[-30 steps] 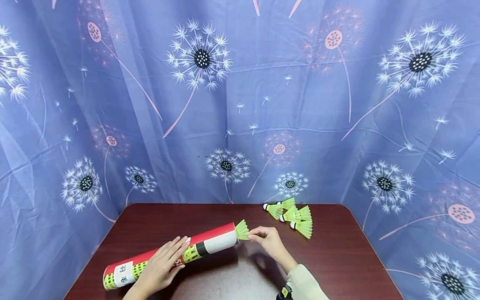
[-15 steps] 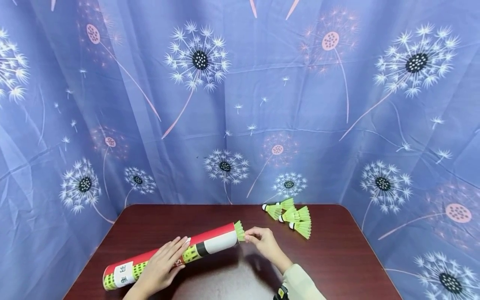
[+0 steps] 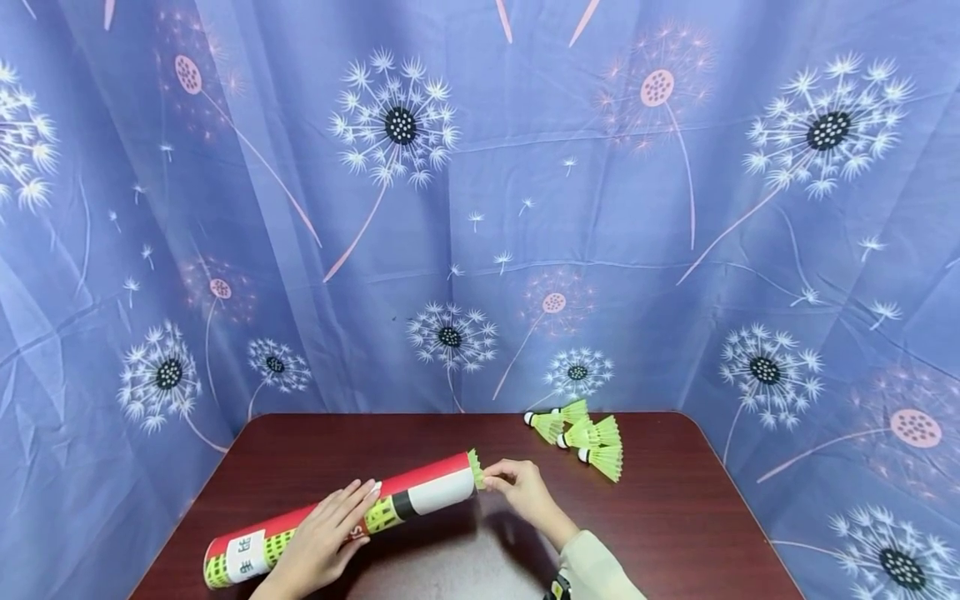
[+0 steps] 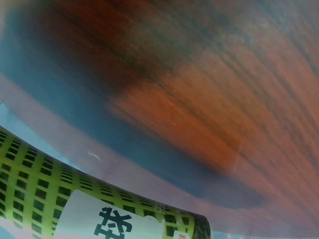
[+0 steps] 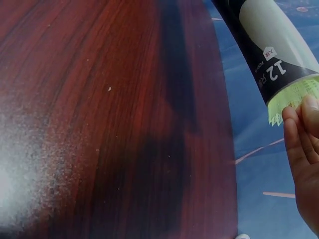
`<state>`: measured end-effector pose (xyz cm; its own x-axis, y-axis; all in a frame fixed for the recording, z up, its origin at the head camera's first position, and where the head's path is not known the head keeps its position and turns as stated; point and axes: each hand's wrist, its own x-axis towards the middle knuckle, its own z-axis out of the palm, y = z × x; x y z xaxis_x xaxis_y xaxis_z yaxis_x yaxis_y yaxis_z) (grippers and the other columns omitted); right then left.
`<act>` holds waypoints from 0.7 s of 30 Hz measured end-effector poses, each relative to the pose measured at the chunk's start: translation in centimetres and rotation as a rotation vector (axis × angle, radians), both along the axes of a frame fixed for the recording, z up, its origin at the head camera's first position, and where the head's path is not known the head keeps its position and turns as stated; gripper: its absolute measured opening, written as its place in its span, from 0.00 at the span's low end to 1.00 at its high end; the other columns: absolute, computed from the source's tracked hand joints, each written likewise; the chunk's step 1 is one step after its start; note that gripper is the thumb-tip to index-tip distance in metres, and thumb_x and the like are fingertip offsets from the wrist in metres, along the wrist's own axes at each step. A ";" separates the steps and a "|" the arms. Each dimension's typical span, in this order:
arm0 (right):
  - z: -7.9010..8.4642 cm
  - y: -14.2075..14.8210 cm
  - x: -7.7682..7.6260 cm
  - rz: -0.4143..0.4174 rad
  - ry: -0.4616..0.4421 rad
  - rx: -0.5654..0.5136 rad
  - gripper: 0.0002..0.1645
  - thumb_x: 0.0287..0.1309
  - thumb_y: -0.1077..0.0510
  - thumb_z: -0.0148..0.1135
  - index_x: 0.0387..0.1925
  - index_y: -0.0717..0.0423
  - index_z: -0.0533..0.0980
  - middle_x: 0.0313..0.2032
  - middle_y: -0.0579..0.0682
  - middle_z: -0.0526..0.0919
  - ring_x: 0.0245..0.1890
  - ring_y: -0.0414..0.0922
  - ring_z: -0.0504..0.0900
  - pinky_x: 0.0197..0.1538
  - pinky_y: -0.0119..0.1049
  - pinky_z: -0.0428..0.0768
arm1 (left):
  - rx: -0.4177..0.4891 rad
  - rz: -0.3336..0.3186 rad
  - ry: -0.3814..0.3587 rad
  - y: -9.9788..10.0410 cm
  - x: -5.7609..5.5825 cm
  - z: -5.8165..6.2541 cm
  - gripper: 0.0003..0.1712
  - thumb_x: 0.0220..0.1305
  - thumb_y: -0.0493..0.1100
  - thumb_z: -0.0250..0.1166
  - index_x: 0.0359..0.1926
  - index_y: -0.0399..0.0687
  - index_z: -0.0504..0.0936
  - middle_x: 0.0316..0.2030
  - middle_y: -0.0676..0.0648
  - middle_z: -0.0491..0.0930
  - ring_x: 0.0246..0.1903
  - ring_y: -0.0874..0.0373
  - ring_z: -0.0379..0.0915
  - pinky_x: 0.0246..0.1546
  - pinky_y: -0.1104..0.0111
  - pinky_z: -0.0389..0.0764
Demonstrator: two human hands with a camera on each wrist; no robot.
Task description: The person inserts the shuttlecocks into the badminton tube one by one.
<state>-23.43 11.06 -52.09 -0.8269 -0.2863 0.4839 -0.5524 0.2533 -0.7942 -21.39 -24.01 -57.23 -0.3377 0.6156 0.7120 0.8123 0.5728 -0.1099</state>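
A long red, white and yellow-green shuttlecock tube (image 3: 431, 492) lies slanted on the table in the head view. My left hand (image 3: 327, 533) rests on its middle, fingers laid fairly straight along it. At the tube's right end a yellow-green shuttlecock (image 3: 475, 469) sits mostly inside, only its skirt edge showing. My right hand (image 3: 525, 497) pinches that edge between thumb and fingertips. The right wrist view shows the skirt (image 5: 280, 103) at the tube mouth, with the right hand (image 5: 305, 144) on it. In the left wrist view only the printed tube (image 4: 45, 194) appears, the hand out of sight.
Several yellow-green shuttlecocks (image 3: 603, 458) with white heads lie in a cluster at the back right of the dark red-brown table (image 3: 675, 533). A blue curtain with dandelion prints (image 3: 510, 208) hangs behind the table and along its sides.
The right hand has moved left, and the shuttlecock has slid deeper into the tube, so less of its skirt sticks out. The left hand has stayed on the tube.
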 end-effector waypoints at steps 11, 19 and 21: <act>-3.3 -0.6 -1.7 -0.009 0.050 0.017 0.04 0.50 0.70 0.67 0.29 0.63 0.84 0.27 0.55 0.86 0.28 0.34 0.80 0.32 0.28 0.80 | 0.006 -0.004 -0.005 0.1 0.0 -0.1 0.31 0.72 0.54 0.50 0.61 0.33 0.73 0.63 0.37 0.71 0.62 0.42 0.66 0.72 0.64 0.49; -3.6 0.1 -1.6 0.050 0.045 0.030 0.04 0.53 0.67 0.66 0.32 0.64 0.85 0.28 0.53 0.86 0.30 0.34 0.81 0.35 0.29 0.81 | 0.010 -0.004 -0.007 0.0 0.1 -0.2 0.31 0.72 0.54 0.50 0.61 0.32 0.73 0.62 0.36 0.71 0.62 0.42 0.66 0.72 0.64 0.49; -3.5 0.6 -1.6 0.071 0.027 0.033 0.06 0.55 0.66 0.65 0.34 0.65 0.84 0.29 0.54 0.86 0.30 0.36 0.82 0.35 0.30 0.81 | 0.011 0.002 -0.007 0.0 0.1 -0.3 0.31 0.72 0.54 0.50 0.61 0.32 0.73 0.61 0.36 0.72 0.62 0.42 0.66 0.72 0.64 0.49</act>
<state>-25.03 11.62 -55.61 -0.7907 -0.3596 0.4955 -0.5913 0.2382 -0.7705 -21.25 -24.06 -57.50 -0.3435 0.6069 0.7167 0.8120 0.5754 -0.0980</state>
